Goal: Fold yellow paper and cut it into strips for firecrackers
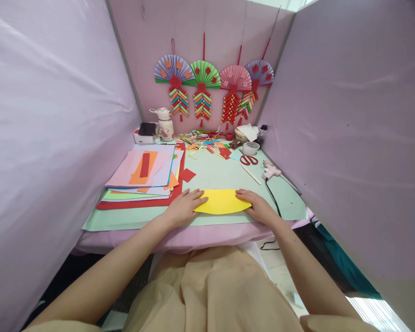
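One sheet of plain bright yellow paper (223,202) lies on the pale green table cover (214,168), close to the table's near edge and directly in front of the person. Its colour is even, with no pattern or marking to be seen. The far edge runs nearly straight, while the near edge bows out toward the person in a shallow curve, so the shape is broad in the middle and narrows to pointed corners at left and right. Whether it is a single layer or folded, I cannot tell.

Its long axis runs left to right, roughly parallel to the table edge, with one end toward each hand; the short axis points away from the person.

The left hand (183,207) lies over the left end, palm down, its fingers slightly spread and their tips on the yellow surface. The right hand (259,206) mirrors it at the right end, fingers closer together and bent. Both thumbs are hard to make out, so whether either hand pinches the paper or only presses on it cannot be told.

Left of the sheet sits a stack of coloured paper (122,169); beyond its right end are a white pen-shaped stick (251,174), red-handled scissors (253,160) and a glue gun (271,170).
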The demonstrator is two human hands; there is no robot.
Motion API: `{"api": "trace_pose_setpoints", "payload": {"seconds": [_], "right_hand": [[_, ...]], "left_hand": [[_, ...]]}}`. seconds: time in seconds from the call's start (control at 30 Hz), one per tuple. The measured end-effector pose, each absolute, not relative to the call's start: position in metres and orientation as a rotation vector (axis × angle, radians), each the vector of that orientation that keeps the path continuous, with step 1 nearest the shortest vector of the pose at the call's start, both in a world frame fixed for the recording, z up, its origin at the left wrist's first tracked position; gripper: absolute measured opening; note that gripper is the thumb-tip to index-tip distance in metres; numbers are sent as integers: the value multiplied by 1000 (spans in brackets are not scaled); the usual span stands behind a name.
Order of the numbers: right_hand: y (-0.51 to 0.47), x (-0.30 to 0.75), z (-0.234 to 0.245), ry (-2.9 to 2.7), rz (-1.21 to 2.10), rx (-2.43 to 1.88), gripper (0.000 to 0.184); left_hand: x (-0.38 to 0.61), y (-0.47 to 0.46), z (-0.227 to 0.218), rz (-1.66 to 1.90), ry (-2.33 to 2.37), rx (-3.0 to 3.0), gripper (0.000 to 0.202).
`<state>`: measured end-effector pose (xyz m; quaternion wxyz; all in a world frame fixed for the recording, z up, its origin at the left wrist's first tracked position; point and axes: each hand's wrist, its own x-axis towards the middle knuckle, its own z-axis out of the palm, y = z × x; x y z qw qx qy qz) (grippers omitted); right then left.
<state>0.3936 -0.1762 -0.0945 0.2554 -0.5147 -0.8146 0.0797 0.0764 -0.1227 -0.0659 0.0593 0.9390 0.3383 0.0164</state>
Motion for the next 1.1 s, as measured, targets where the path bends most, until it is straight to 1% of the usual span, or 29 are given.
{"api": "trace_pose_setpoints", "payload": {"seconds": [0.1,0.23,0.3,0.47,0.6,0.83,0.93,1.1], "right_hand": [[-170,396,-92,-2260,244,-1396,59],[-175,400,-91,-2331,250,-1411,64],[-178,401,-92,-2345,221,-1417,63],[-178,402,-97,-2319,180,-1426,41],[-178,399,-96,-2236,297,-1519,35],[-176,389,-87,-1966,528,-1577,34],[-173,383,-87,-1765,543,-1650,36],[-169,377,-89,-1556,509,-1721,32]], "left_hand": [[79,-119,-66,60,1029,2820,52],[74,-120,-65,42,1018,2790,57],[72,-123,-64,24,1027,2778,56],[72,-124,-63,34,1041,2738,52],[71,-117,-66,137,1028,2640,45],[78,-108,-70,444,1194,2288,41],[84,-109,-70,591,1289,2177,37],[92,-111,-68,673,1499,2159,34]]}}
